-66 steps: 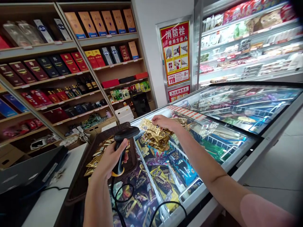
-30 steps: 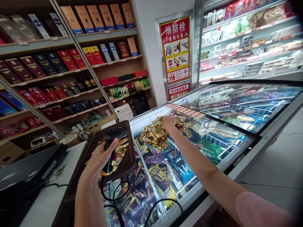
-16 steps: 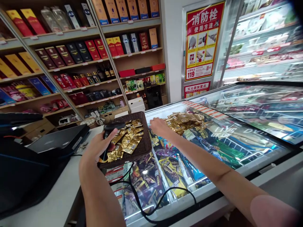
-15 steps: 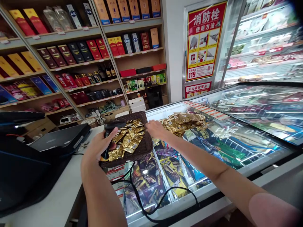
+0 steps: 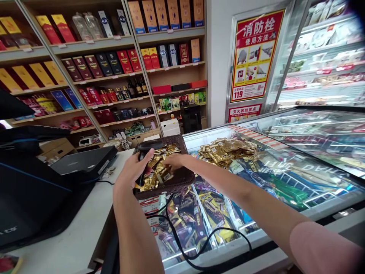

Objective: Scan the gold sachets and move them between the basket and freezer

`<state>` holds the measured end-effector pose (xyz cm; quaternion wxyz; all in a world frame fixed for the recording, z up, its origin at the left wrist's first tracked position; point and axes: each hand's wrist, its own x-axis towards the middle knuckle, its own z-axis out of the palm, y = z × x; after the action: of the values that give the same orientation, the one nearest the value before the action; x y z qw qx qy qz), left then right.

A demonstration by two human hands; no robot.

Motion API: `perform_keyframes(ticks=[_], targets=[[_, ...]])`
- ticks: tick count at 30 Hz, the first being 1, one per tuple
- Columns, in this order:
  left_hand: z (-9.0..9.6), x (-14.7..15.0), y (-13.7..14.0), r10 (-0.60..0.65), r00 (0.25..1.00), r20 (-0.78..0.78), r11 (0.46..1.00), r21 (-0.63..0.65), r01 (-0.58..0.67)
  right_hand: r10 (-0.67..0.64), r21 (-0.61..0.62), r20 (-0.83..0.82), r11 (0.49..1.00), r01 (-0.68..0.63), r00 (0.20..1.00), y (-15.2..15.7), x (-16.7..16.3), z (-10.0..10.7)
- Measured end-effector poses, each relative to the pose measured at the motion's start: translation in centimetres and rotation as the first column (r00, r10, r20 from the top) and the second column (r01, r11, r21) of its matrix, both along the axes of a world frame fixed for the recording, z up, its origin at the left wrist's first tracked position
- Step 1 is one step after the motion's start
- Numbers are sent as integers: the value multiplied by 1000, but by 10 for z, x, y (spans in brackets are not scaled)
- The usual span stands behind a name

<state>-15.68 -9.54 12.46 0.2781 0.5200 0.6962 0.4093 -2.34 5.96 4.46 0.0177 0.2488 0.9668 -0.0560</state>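
Shelves [image 5: 105, 78] of boxes and bottles fill the back wall from 9 to 12 o'clock, with a red-and-yellow poster [image 5: 253, 57] at 1 o'clock and a lit case [image 5: 327, 64] of packaged goods at 2. Glass-topped, the freezer [image 5: 327, 207] spreads from 2 to 6 o'clock, while a pale counter [image 5: 67, 243] runs along 8. Just left of center, a brown basket [image 5: 188, 179] of gold packets [image 5: 156, 161] sits between counter and freezer glass. One person works over it with both arms. The left hand [image 5: 137, 167] is wrapped around the grip of a black scanner [image 5: 151, 145], whose head juts over the basket's 10 o'clock side. The right hand [image 5: 173, 161], at the end of an arm from 4 o'clock in a pink sleeve [image 5: 319, 243], dips among the packets; its fingertips are hidden, and whether it grasps one cannot be told. More gold packets lie in a pile [image 5: 228, 150] on the glass at the basket's 2 o'clock. A black cable [image 5: 174, 230] loops across at 6 o'clock, over bright bags [image 5: 213, 209] seen beneath the glass.
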Motion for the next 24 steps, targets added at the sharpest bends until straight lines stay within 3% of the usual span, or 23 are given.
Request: perform_keyframes(ticks=[2,5,7,10,13,16,19,24], targets=[[0,1,1,-6,999,34,999,34,5,-39,-20,-101,999,37,994,-8,14,1],[0,6,5,4,992,127,996,84,-15,-245,-86,-281,970,230,928,-18,51,6],[2,12,8,8,980,200,992,120,-32,-382,-180,-378,924,338,843,-22,85,12],[4,25,13,-22,965,261,989,149,-18,-523,-342,-493,851,398,695,-24,138,22],[4,39,16,-86,968,234,993,96,65,-634,-482,-531,772,416,562,-23,179,32],[2,51,18,-162,973,164,987,23,160,-717,-554,-505,696,456,481,-20,204,39],[3,61,17,-173,980,103,984,-22,176,-750,-603,-485,659,449,450,-17,217,43],[5,80,17,-182,980,82,982,-45,186,-736,-586,-463,672,452,494,-18,226,47]])
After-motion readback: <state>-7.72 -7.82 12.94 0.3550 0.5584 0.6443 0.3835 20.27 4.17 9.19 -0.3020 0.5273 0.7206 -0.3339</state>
